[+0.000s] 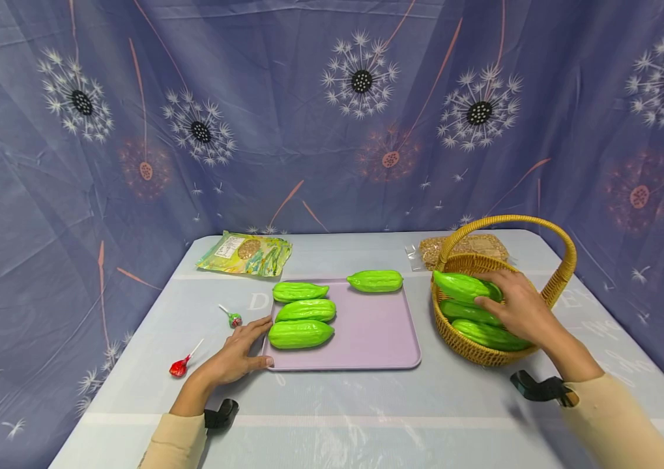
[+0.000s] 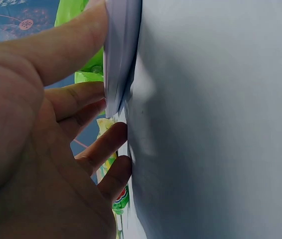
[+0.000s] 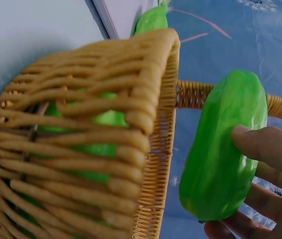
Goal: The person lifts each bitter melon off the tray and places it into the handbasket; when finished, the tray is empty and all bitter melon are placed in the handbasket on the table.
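Note:
My right hand (image 1: 513, 305) grips a bright green ridged gourd (image 1: 462, 286) between thumb and fingers, at the mouth of the wicker basket (image 1: 472, 352). In the right wrist view the held gourd (image 3: 225, 149) is above the basket rim, clear of the weave. More green gourds (image 1: 487, 333) lie inside the basket, partly hidden by its wall. Against the left edge of the lilac tray (image 1: 373, 332) rests my left hand (image 1: 238, 355), thumb and fingertips touching the rim. Three gourds (image 1: 301, 334) lie stacked in a row along the tray's left side; another (image 1: 375, 281) lies at its far right.
A red lollipop (image 1: 178, 368) and a green lollipop (image 1: 234, 319) lie left of the tray. Behind are a green printed bag (image 1: 246, 255) and a clear bag of grains (image 1: 472, 247). The basket's tall handle (image 1: 566, 260) arches over its opening.

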